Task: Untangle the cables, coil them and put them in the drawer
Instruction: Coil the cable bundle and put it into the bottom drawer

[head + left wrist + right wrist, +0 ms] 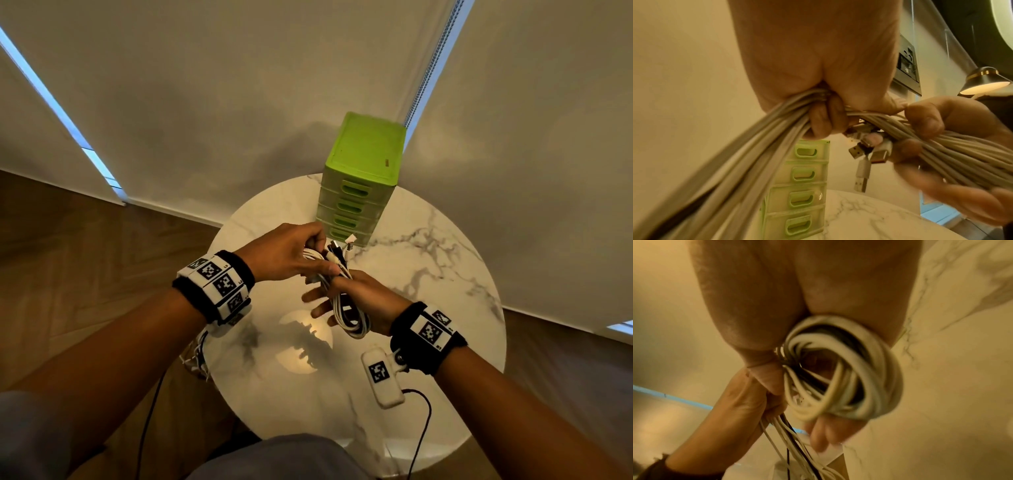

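A bundle of white cables with one black cable is wound into a coil above the marble table. My right hand holds the coil, thumb over the strands and fingers underneath. My left hand grips the strands at the coil's upper end, fingers curled round them. Several USB plugs stick out between the two hands, toward the drawer unit. The green drawer unit stands at the table's far edge with all its drawers closed.
The round marble table carries the drawer unit at its far side. Wooden floor surrounds it, and pale blinds hang behind. A wall socket panel and a lamp show in the left wrist view.
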The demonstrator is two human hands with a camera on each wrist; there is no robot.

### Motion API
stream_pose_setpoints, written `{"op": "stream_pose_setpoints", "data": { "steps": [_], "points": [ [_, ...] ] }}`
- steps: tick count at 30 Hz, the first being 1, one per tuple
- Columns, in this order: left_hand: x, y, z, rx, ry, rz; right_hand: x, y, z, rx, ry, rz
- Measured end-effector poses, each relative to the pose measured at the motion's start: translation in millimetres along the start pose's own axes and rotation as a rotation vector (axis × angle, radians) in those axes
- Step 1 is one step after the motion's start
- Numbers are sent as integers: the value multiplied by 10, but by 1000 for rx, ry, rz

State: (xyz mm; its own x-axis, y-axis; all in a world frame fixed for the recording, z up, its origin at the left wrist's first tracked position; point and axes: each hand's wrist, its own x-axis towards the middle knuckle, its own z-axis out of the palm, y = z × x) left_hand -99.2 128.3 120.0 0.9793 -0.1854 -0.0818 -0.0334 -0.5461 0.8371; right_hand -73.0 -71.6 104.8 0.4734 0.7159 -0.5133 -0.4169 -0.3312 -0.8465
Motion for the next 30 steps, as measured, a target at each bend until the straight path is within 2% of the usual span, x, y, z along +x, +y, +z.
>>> {"op": "stream_pose_setpoints", "data": {
  "steps": [2, 5, 10, 12, 15, 17, 20, 23, 27, 30],
  "points": [
    [-38, 1, -19, -26, 3, 28, -11, -36, -17, 173, 2, 15],
    [-118, -64, -24, 26, 76, 39, -4, -99, -69, 316, 92, -4],
    [-238, -247, 79, 119, 103, -75, 32, -222, -134, 398, 218, -77],
    [-260, -253, 117, 64, 147, -142, 59, -253, -130, 321, 256, -154],
    [-211, -165, 138, -216, 195, -248, 87, -258, -48, 159, 302, -272],
    [-168, -49, 94, -446, 253, -248, 107, -239, 50, 83, 309, -312],
    [-112, 105, 22, -601, 287, -226, 125, -191, 220, -18, 293, -343],
    [-53, 182, 50, -902, 330, -237, 173, -116, 339, -70, 297, -360],
    [0, 196, 131, -976, 436, -237, 249, -81, 359, -236, 338, -420],
    [18, 247, 158, -991, 412, -195, 265, -65, 337, -261, 354, -405]
  ]
}}
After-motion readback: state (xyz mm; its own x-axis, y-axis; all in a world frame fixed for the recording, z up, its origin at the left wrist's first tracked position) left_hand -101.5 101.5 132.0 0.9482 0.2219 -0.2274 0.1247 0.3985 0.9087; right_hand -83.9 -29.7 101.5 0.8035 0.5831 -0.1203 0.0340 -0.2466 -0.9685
